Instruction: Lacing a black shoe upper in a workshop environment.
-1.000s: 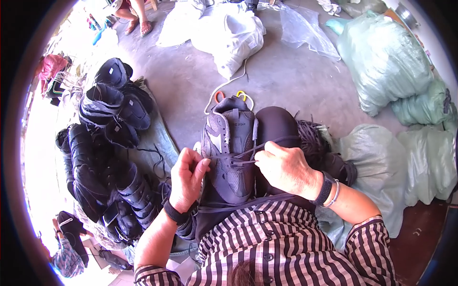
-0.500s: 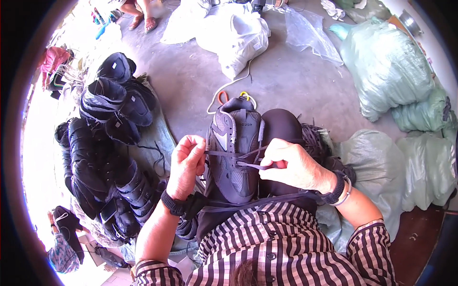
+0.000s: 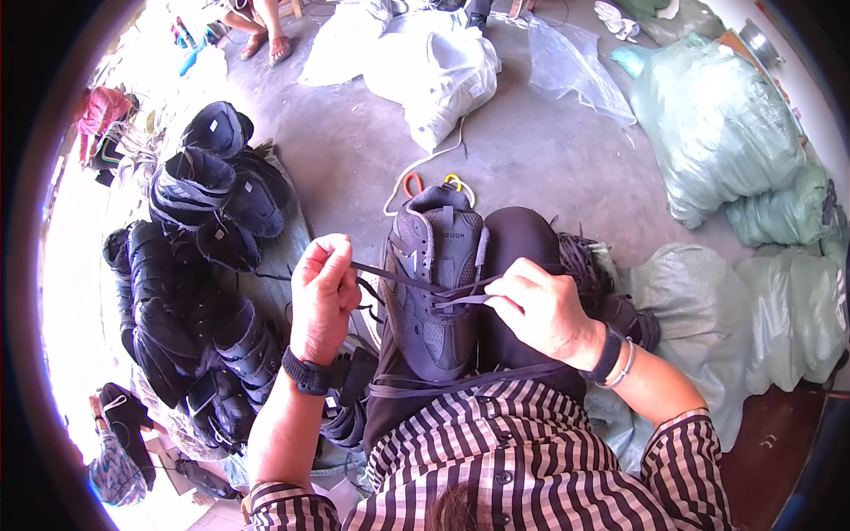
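Note:
A dark grey shoe rests on my lap, toe toward me and its tongue and opening facing away. My left hand, left of the shoe, pinches one end of a dark shoelace and holds it stretched out from the lower eyelets. On the right side, my right hand is closed on the lace's other part, close to the shoe above my knee. Between the two hands the lace strands cross over the shoe's front. The upper eyelets show no lace through them.
To my left lies a pile of black shoe uppers. Green-white woven sacks stand at the right, with more dark laces by my knee. White bags lie ahead on the concrete floor. Another person's feet show at the far left.
My left hand has moved left and slightly away from me, drawing out a longer stretch of lace. The right hand has shifted slightly right, still closed on its lace.

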`<state>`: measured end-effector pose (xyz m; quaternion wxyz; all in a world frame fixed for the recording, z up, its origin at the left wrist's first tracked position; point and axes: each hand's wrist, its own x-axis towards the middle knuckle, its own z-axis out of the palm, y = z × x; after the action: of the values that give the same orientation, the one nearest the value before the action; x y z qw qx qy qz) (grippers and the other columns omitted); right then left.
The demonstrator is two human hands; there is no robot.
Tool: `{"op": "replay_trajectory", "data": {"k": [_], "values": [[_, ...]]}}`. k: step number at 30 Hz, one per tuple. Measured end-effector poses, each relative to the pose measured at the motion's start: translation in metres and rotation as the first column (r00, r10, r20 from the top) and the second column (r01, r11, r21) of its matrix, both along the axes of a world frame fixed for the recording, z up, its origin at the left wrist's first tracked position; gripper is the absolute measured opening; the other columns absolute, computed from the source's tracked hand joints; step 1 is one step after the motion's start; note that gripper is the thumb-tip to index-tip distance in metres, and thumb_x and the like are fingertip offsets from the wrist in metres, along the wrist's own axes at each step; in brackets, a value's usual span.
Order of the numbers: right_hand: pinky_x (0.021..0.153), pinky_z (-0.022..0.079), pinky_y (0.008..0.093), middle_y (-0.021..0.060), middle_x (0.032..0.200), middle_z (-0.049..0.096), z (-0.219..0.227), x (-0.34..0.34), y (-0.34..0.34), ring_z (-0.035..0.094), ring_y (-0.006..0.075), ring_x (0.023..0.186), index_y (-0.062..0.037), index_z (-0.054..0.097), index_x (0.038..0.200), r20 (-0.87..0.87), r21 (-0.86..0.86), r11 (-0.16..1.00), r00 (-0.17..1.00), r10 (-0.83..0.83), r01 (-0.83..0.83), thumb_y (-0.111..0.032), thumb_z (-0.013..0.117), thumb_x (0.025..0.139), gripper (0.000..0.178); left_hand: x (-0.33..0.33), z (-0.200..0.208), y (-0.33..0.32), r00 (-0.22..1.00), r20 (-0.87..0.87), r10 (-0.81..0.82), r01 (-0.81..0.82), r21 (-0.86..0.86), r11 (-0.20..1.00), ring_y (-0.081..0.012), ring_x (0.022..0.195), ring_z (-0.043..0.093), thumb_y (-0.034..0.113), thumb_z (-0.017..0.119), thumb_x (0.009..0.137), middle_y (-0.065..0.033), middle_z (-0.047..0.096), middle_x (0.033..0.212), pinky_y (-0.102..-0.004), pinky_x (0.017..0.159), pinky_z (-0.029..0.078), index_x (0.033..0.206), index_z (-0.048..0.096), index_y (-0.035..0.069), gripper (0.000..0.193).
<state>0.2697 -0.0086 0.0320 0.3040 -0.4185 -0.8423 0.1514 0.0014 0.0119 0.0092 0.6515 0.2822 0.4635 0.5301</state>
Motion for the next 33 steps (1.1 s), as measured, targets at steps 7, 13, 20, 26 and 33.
{"op": "replay_trajectory", "data": {"k": [7, 13, 20, 26, 33], "values": [[0.047, 0.047, 0.0308, 0.0057, 0.071, 0.047, -0.005, 0.001, 0.006, 0.057, 0.0201, 0.054, -0.0079, 0.051, 0.074, 0.181, 0.135, 0.991, 0.983, -0.005, -0.02, -0.009, 0.062, 0.076, 0.012, 0.001, 0.003, -0.003, 0.997, -0.022, 0.071, -0.07, 0.023, 0.997, -0.0026, 0.043, 0.029, 0.017, 0.058, 0.092, 0.0055, 0.043, 0.059, -0.0192, 0.041, 0.023, 0.095, 0.057, 0.012, 0.006], [0.048, 0.048, 0.0311, 0.0059, 0.068, 0.049, -0.002, 0.004, 0.003, 0.058, 0.0213, 0.054, -0.0076, 0.05, 0.075, 0.24, 0.09, 0.996, 0.971, -0.015, -0.006, -0.007, 0.06, 0.077, 0.01, 0.004, 0.0, -0.004, 0.992, -0.005, 0.125, -0.125, 0.028, 0.992, -0.0027, 0.042, 0.029, 0.018, 0.059, 0.091, 0.0057, 0.043, 0.058, -0.0193, 0.04, 0.023, 0.093, 0.057, 0.012, 0.006], [0.053, 0.05, 0.0297, 0.0103, 0.07, 0.062, -0.009, 0.01, -0.002, 0.064, 0.024, 0.063, -0.004, 0.056, 0.086, -0.06, -0.129, 0.985, 0.993, 0.105, -0.112, -0.005, 0.059, 0.08, 0.006, 0.001, 0.0, -0.004, 0.993, 0.006, 0.121, -0.121, 0.024, 0.992, -0.0029, 0.042, 0.029, 0.017, 0.06, 0.091, 0.0059, 0.042, 0.057, -0.0198, 0.04, 0.023, 0.094, 0.058, 0.012, 0.007], [0.065, 0.052, 0.0257, 0.008, 0.08, 0.065, 0.018, 0.014, 0.001, 0.065, 0.0125, 0.072, 0.0018, 0.061, 0.095, -0.38, -0.799, 0.517, 0.924, -0.037, -0.307, -0.002, 0.061, 0.085, 0.011, -0.003, -0.001, -0.009, 0.993, 0.003, 0.116, -0.116, -0.01, 0.993, -0.0032, 0.043, 0.03, 0.018, 0.06, 0.091, 0.0056, 0.042, 0.058, -0.0198, 0.041, 0.024, 0.095, 0.058, 0.012, 0.008], [0.057, 0.047, 0.0217, 0.0009, 0.068, 0.061, 0.001, 0.015, 0.002, 0.059, 0.0066, 0.061, -0.0019, 0.063, 0.087, -0.191, -0.409, 0.908, 0.981, 0.017, -0.095, -0.006, 0.06, 0.086, 0.005, -0.057, 0.026, 0.002, 0.947, -0.163, 0.276, -0.231, 0.249, 0.941, -0.0017, 0.044, 0.028, 0.015, 0.055, 0.092, 0.0077, 0.039, 0.057, -0.0187, 0.04, 0.022, 0.095, 0.057, 0.011, 0.006]]}}
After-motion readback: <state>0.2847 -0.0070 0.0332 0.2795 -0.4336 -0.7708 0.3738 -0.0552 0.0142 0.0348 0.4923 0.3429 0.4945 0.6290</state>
